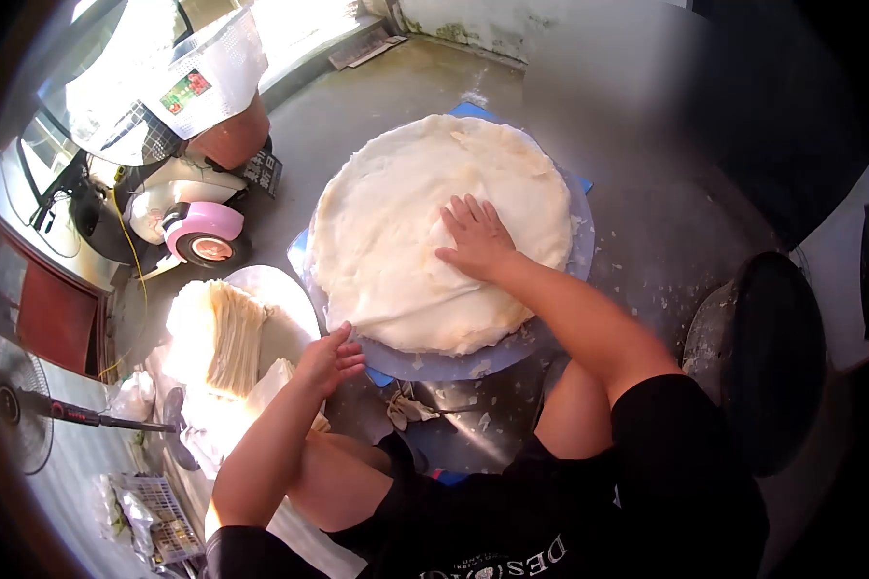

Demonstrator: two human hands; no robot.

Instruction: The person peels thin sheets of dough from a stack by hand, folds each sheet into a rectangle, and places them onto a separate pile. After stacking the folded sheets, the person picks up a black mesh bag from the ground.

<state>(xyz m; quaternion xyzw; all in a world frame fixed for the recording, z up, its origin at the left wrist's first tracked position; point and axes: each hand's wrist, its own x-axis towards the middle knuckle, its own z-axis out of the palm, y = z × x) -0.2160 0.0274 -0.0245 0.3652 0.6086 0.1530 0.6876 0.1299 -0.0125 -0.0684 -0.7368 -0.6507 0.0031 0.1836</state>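
Observation:
A broad, round, pale sheet of dough (pixel 386 232) covers most of a round greyish-blue board (pixel 473 365). My right hand (pixel 475 238) lies on the dough right of its middle, fingers spread, with a small whitish lump (pixel 441 234) showing beside the palm. At the near left rim of the board hovers my left hand (pixel 331 362), fingers loosely stretched and nothing in them. Close to that hand, a stack of thin cream-coloured sheets (pixel 217 333) rests on a white round tray (pixel 285 294).
Blue corners (pixel 473 111) stick out from beneath the board. A pink-fendered wheel (pixel 208 236) and scooter stand at the back left. On the left are a fan (pixel 19 410) and a plastic basket (pixel 159 516). A dark round object (pixel 777 362) stands at the right. Pale flakes dot the floor.

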